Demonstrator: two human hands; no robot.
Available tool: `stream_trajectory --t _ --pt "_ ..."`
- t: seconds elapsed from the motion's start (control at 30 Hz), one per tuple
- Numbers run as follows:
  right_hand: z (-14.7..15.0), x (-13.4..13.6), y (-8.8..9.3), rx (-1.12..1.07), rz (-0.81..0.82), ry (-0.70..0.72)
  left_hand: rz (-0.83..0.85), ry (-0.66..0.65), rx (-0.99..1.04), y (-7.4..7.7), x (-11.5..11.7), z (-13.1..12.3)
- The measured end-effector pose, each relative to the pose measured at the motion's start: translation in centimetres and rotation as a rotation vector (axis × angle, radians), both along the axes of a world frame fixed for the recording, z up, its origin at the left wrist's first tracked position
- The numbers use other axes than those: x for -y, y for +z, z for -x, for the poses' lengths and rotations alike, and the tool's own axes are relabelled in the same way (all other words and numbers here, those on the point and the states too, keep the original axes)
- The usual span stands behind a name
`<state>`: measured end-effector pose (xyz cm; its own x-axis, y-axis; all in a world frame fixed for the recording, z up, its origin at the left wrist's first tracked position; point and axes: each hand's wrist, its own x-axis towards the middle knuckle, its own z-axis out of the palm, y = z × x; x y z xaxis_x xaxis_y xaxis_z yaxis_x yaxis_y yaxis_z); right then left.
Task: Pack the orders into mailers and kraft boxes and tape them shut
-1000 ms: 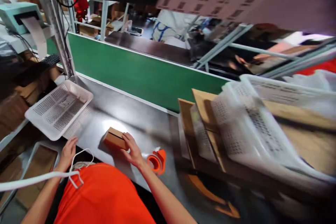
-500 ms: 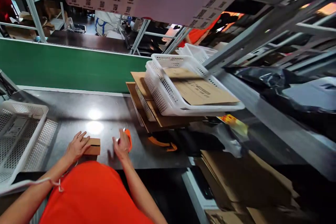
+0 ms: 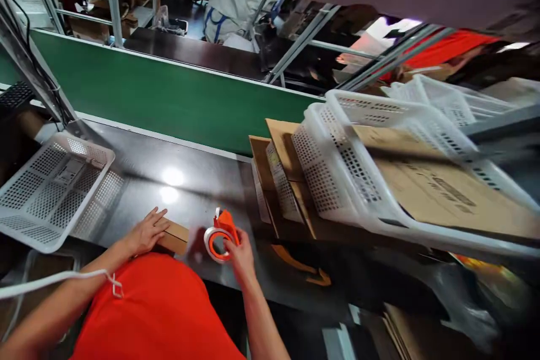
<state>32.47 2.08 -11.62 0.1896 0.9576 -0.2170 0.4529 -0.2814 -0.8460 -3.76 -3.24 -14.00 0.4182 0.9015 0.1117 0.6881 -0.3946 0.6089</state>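
A small brown cardboard box (image 3: 176, 238) lies on the metal bench close to my red shirt. Spread across its left end are the fingers of my left hand (image 3: 147, 232), resting on it rather than wrapped round it. My right hand (image 3: 241, 256) grips an orange tape dispenser (image 3: 228, 225) with a roll of tape in it, held just to the right of the box. The roll faces the box, and the two are apart. Part of the dispenser's handle is hidden by my fingers.
A white perforated basket (image 3: 59, 191) stands on the left. Stacked white baskets (image 3: 371, 197) hold flat cardboard on the right, beside upright cardboard sheets (image 3: 282, 180). A green belt (image 3: 177, 95) runs behind the bench (image 3: 198, 163). People in red are beyond it.
My right hand has lifted and turned the tape dispenser, so its roll now shows. My left hand stays on the box. The camera view has swung, enlarging the right-hand baskets.
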Motion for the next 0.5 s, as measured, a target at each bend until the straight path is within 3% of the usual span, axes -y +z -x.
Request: stream_trajectory --t 0.07,0.17,0.27,0.33,0.4,0.5 --pt "1.2 0.3 2.8 -0.053 -0.161 0.197 -0.023 -0.026 0.054 -0.4 0.1 0.2" --pt "3.9 0.4 6.1 0.006 -0.488 0.637 -0.061 -0.021 0.167 -0.8 0.3 0.1" --pt "6.8 0.2 6.7 0.210 -0.632 0.988 -0.017 0.014 0.307 -0.8 0.3 -0.6" --pt "8.1 0.0 6.0 0.344 -0.666 1.079 0.078 0.069 0.433 -0.3 0.3 -1.2" --pt "8.5 -0.2 5.1 0.411 -0.701 1.092 0.206 0.220 0.574 0.4 0.3 -1.6" --pt "8.1 -0.4 4.1 0.407 -0.764 1.079 0.344 0.703 0.761 1.7 0.5 -1.9"
